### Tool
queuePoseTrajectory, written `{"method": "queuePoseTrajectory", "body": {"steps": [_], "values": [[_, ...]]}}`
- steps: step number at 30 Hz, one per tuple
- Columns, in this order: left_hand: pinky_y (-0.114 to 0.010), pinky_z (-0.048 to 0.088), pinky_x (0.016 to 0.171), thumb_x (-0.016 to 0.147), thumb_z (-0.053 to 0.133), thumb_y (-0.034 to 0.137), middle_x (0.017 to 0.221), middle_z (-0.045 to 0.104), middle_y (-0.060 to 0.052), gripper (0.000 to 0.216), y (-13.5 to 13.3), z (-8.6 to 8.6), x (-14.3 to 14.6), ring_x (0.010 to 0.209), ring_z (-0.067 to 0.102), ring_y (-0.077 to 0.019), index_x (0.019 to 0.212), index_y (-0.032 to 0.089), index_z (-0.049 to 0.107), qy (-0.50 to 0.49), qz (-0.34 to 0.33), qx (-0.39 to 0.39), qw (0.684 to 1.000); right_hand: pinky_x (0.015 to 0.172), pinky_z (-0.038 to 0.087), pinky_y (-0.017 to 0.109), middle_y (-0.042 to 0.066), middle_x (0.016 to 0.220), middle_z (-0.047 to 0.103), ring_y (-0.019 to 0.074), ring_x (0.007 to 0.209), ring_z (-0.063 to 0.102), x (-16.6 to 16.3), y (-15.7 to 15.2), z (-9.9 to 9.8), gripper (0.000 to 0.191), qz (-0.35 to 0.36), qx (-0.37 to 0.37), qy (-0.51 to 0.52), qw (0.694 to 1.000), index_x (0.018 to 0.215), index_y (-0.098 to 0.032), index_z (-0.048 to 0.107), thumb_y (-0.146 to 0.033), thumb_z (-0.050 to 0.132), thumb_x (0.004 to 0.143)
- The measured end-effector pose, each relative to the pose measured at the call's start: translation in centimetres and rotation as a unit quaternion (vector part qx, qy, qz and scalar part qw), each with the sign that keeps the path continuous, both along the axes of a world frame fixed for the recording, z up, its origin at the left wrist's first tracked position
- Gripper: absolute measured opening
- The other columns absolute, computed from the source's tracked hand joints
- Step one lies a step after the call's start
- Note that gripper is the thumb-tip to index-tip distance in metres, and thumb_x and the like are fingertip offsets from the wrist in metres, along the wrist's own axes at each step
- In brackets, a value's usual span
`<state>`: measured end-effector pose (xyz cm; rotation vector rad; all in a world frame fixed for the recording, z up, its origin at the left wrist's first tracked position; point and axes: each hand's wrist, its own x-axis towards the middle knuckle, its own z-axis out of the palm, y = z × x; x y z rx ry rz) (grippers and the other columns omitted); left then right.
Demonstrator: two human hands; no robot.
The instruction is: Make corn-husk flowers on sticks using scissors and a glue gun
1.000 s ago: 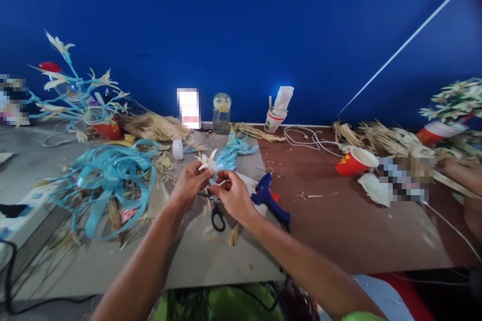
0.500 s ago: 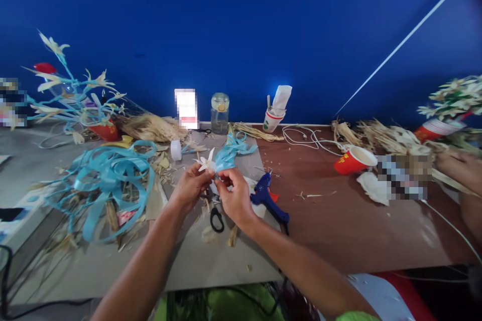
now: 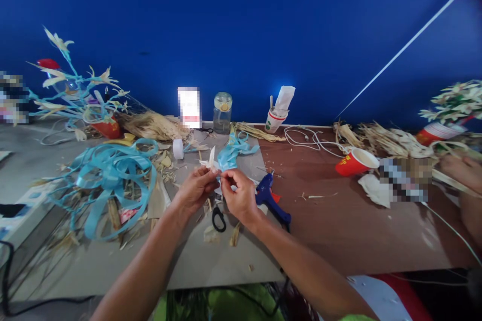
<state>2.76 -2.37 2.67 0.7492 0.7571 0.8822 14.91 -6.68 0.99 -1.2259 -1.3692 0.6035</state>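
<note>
My left hand (image 3: 196,188) is closed in a pinch around the base of a small cream husk flower (image 3: 211,157), whose pointed petals stick up above the fingers. Close beside it, my right hand (image 3: 238,193) pinches at the flower's stem end; the stem itself is mostly hidden by the fingers. Behind the hands lies a bunch of light blue ribbon (image 3: 230,156). A blue glue gun (image 3: 269,198) rests just right of my right hand. Below the hands, the black handle of scissors (image 3: 218,219) shows on the table.
Loops of blue ribbon (image 3: 109,185) and husk scraps spread on the left, before a potted blue-stemmed flower branch (image 3: 77,80). A glass jar (image 3: 222,113), a white cup (image 3: 276,119) and a tipped red paper cup (image 3: 356,161) stand further back. Another person's hand (image 3: 461,170) is at far right.
The flower has turned in my left fingers, its petals now narrower and more upright. My right fingers have pinched in closer at the stem. The whole view has shifted slightly.
</note>
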Motion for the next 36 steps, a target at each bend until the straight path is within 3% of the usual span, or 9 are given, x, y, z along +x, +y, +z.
{"method": "queuePoseTrajectory", "body": {"steps": [3,6,8,11,14,16,27,33,36], "values": [[-0.018,0.033,0.045,0.062,0.076,0.031,0.049,0.042,0.007,0.028,-0.3,0.2,-0.1,0.042,0.033,-0.0033,0.080,0.013,0.064,-0.034,-0.008,0.019,0.999,0.044,0.037,0.021,-0.006,0.049,0.048,0.0087,0.041,0.045,-0.1,0.4,0.4,0.010,0.048,-0.121,0.198,0.971,0.079,-0.019,0.055,-0.029,0.054,0.079],[-0.020,0.037,0.049,0.061,0.077,0.028,0.051,0.047,0.006,0.028,-0.5,0.3,0.0,0.045,0.037,-0.0044,0.081,0.013,0.065,-0.031,0.008,0.035,0.999,0.040,0.032,0.019,-0.008,0.049,0.046,0.0059,0.037,0.040,0.0,0.6,0.5,0.012,0.083,-0.162,0.278,0.943,0.077,-0.018,0.054,-0.030,0.057,0.076],[-0.019,0.035,0.048,0.060,0.077,0.026,0.053,0.049,0.005,0.023,-0.4,0.2,0.2,0.044,0.036,-0.0035,0.073,0.013,0.063,-0.018,0.039,0.038,0.998,0.041,0.034,0.020,-0.007,0.050,0.047,0.0066,0.038,0.042,0.2,0.5,0.3,0.011,0.079,-0.148,0.234,0.957,0.079,-0.018,0.056,-0.029,0.055,0.078],[-0.017,0.031,0.045,0.059,0.078,0.024,0.050,0.048,0.006,0.024,-0.2,-0.1,0.4,0.043,0.035,-0.0021,0.061,0.013,0.057,-0.010,0.075,0.028,0.997,0.056,0.047,0.025,0.001,0.066,0.060,0.0127,0.059,0.058,0.5,0.2,-0.1,0.013,0.049,-0.038,0.046,0.997,0.086,-0.019,0.060,-0.027,0.050,0.084],[-0.015,0.028,0.044,0.057,0.079,0.024,0.050,0.045,0.006,0.026,-0.2,-0.3,0.6,0.043,0.034,-0.0020,0.058,0.013,0.056,-0.013,0.088,0.020,0.996,0.080,0.050,0.033,0.009,0.090,0.066,0.0182,0.087,0.061,0.8,0.0,-0.5,0.018,0.025,0.080,-0.126,0.989,0.092,-0.019,0.062,-0.023,0.045,0.088],[-0.015,0.029,0.044,0.057,0.079,0.024,0.051,0.045,0.006,0.026,-0.3,-0.2,0.7,0.044,0.034,-0.0017,0.058,0.013,0.056,-0.016,0.095,0.020,0.995,0.083,0.049,0.035,0.011,0.091,0.066,0.0193,0.088,0.061,0.9,0.0,-0.5,0.019,0.014,0.104,-0.181,0.978,0.095,-0.019,0.062,-0.022,0.044,0.089],[-0.020,0.036,0.054,0.061,0.077,0.029,0.059,0.050,0.003,0.031,-1.4,0.7,0.8,0.052,0.041,-0.0051,0.084,0.013,0.067,-0.061,0.057,0.050,0.995,0.063,0.046,0.026,0.003,0.074,0.063,0.0139,0.065,0.058,0.1,-0.5,0.7,0.020,-0.036,-0.019,-0.058,0.997,0.082,-0.019,0.060,-0.029,0.044,0.089],[-0.017,0.031,0.047,0.057,0.079,0.026,0.056,0.050,0.003,0.023,-1.0,0.3,1.2,0.047,0.038,-0.0026,0.064,0.011,0.064,-0.029,0.119,0.020,0.992,0.075,0.043,0.031,0.007,0.083,0.064,0.0178,0.080,0.059,1.0,-0.3,0.0,0.018,-0.047,0.155,-0.241,0.957,0.090,-0.019,0.061,-0.017,0.043,0.088],[-0.017,0.031,0.046,0.056,0.079,0.029,0.051,0.045,0.005,0.026,-1.1,0.3,1.4,0.046,0.036,-0.0028,0.058,0.012,0.060,-0.026,0.115,0.009,0.993,0.077,0.040,0.034,0.009,0.088,0.065,0.0192,0.084,0.060,1.5,-0.1,-0.6,0.017,-0.033,0.177,-0.311,0.933,0.095,-0.019,0.060,-0.017,0.045,0.087]]}}
